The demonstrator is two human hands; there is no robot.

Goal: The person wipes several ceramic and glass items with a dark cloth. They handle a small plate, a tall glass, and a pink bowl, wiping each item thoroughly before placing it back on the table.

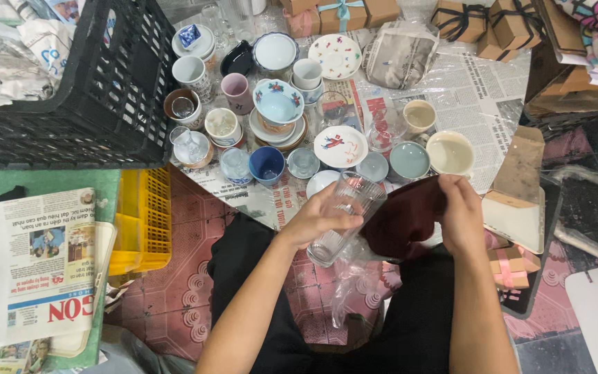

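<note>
My left hand (pixel 320 218) is wrapped around a clear ribbed drinking glass (pixel 344 218), fingers closed on its side, the glass tilted with its mouth up toward the crockery. My right hand (pixel 459 211) pinches a dark maroon cloth (pixel 403 218) just beside the glass, thumb and fingers shut on its upper edge. Both forearms reach forward over my lap, elbows low.

Just beyond the glass, cups, bowls and saucers stand on newspaper (pixel 479 90) spread over the floor; a blue cup (pixel 266 164) sits just left of the glass. Further beyond the glass, at the far edge, lie brown gift boxes (pixel 493 21) tied with dark ribbon, and one with a teal bow (pixel 344 10). Right of the glass lies a small pink-ribboned box (pixel 510 266). Left of it, a yellow crate (pixel 145 218), a black crate (pixel 98 83) and folded newspapers (pixel 43 266) with red lettering.
</note>
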